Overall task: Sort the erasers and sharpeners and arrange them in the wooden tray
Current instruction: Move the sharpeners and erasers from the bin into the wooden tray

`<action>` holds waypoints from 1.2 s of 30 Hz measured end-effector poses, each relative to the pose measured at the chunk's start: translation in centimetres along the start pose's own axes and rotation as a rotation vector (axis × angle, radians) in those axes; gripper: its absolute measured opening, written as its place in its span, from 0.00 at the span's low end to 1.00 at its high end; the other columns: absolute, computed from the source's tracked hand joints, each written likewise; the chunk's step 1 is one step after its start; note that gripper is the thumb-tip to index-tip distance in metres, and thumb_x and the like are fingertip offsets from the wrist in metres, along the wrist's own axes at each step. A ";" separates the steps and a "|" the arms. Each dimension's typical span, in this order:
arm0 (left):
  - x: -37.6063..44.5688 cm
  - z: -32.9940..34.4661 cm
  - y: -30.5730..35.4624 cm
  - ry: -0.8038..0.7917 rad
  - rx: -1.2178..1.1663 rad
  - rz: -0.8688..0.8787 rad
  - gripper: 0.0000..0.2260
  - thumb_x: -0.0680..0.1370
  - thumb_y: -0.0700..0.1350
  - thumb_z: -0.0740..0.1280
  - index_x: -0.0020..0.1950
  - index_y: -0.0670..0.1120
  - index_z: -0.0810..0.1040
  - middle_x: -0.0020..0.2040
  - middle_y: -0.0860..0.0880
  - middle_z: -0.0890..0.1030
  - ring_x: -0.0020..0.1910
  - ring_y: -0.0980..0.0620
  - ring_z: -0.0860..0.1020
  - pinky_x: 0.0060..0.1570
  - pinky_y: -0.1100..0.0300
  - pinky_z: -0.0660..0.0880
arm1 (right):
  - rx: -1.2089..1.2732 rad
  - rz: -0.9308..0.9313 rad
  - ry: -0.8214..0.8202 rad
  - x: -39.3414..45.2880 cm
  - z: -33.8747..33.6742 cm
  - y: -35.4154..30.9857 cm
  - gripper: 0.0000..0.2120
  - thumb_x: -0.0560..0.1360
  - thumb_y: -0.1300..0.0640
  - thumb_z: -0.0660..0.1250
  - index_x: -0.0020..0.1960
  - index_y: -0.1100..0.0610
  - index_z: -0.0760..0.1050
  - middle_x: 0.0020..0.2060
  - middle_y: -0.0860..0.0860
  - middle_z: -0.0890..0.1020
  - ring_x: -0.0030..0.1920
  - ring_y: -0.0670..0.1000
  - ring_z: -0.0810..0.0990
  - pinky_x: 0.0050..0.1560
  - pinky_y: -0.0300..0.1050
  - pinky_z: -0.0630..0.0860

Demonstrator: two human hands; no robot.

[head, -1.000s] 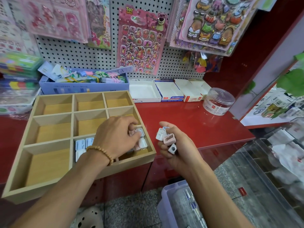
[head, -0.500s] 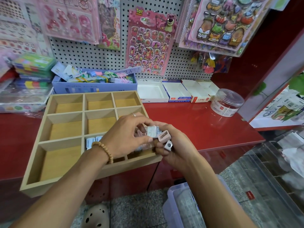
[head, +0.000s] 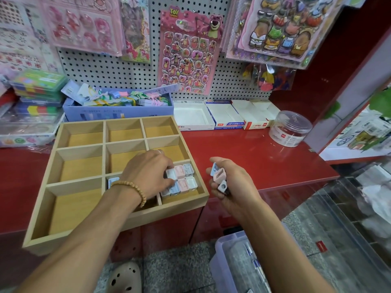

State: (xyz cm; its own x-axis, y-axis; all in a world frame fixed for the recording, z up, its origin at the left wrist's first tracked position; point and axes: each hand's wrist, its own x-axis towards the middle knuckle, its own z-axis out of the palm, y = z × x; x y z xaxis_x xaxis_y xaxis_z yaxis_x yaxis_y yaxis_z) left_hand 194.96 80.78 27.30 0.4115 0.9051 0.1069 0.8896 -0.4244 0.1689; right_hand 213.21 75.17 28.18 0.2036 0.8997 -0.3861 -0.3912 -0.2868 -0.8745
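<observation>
A wooden tray (head: 53, 187) with several compartments lies on the red counter. Its front right compartment holds two rows of small pastel sharpeners (head: 184, 179) in pink, blue and white. My left hand (head: 148, 172) reaches into that compartment and pinches a white sharpener (head: 171, 174) at the left end of the back row. More pale pieces (head: 111, 181) show in the middle front compartment, mostly hidden by my wrist. My right hand (head: 230, 182) hovers just right of the tray, gripping a few sharpeners (head: 220, 176), pink, blue and white.
Behind the tray stand a blue box of small items (head: 118, 111), three open white cartons (head: 224, 116) and a clear round jar (head: 289, 129). A pegboard with sticker sheets rises at the back. A lilac plastic bin (head: 230, 265) sits on the floor below my right arm.
My hands were together over the tray's edge half a second ago; now the left has carried a white sharpener into the front right compartment and the right has drawn back to the right.
</observation>
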 end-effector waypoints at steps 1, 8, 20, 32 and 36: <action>0.1 0.2 0.1 -0.005 0.010 -0.003 0.14 0.72 0.58 0.72 0.55 0.55 0.82 0.45 0.56 0.75 0.47 0.54 0.74 0.44 0.60 0.72 | -0.007 -0.003 -0.004 0.0 0.0 0.0 0.09 0.81 0.61 0.61 0.58 0.62 0.76 0.37 0.55 0.76 0.22 0.46 0.67 0.20 0.36 0.59; 0.2 0.1 -0.1 0.016 -0.007 -0.009 0.15 0.72 0.57 0.73 0.56 0.55 0.82 0.46 0.56 0.76 0.49 0.53 0.76 0.48 0.59 0.74 | -0.042 -0.009 -0.007 0.1 -0.1 -0.1 0.10 0.81 0.61 0.60 0.58 0.61 0.77 0.38 0.55 0.78 0.23 0.46 0.69 0.20 0.38 0.60; -0.4 -0.9 1.3 0.210 -0.574 0.038 0.09 0.71 0.52 0.75 0.48 0.51 0.84 0.41 0.56 0.79 0.39 0.59 0.76 0.40 0.67 0.73 | 0.008 -0.020 -0.090 0.4 0.7 0.0 0.10 0.82 0.62 0.59 0.58 0.61 0.77 0.31 0.53 0.79 0.25 0.49 0.70 0.23 0.38 0.59; -0.6 -1.0 3.6 0.065 -0.845 0.189 0.03 0.73 0.48 0.73 0.45 0.56 0.82 0.42 0.50 0.79 0.39 0.52 0.76 0.43 0.58 0.73 | -0.074 -0.066 -0.120 1.1 2.0 0.5 0.10 0.81 0.62 0.57 0.53 0.58 0.77 0.32 0.55 0.77 0.26 0.49 0.70 0.23 0.36 0.61; -0.8 -1.1 3.8 0.060 -0.831 0.189 0.01 0.76 0.47 0.71 0.47 0.53 0.82 0.41 0.53 0.81 0.39 0.53 0.77 0.43 0.58 0.74 | -0.074 -0.063 -0.051 1.4 1.9 0.8 0.12 0.80 0.64 0.56 0.57 0.63 0.77 0.29 0.55 0.74 0.24 0.50 0.67 0.23 0.37 0.58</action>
State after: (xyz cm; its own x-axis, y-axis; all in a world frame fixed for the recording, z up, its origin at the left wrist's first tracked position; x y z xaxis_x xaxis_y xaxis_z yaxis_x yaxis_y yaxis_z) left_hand 197.77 78.39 28.97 0.5066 0.8242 0.2532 0.3629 -0.4702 0.8045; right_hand 211.49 76.83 27.54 0.1788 0.9318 -0.3159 -0.3111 -0.2510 -0.9166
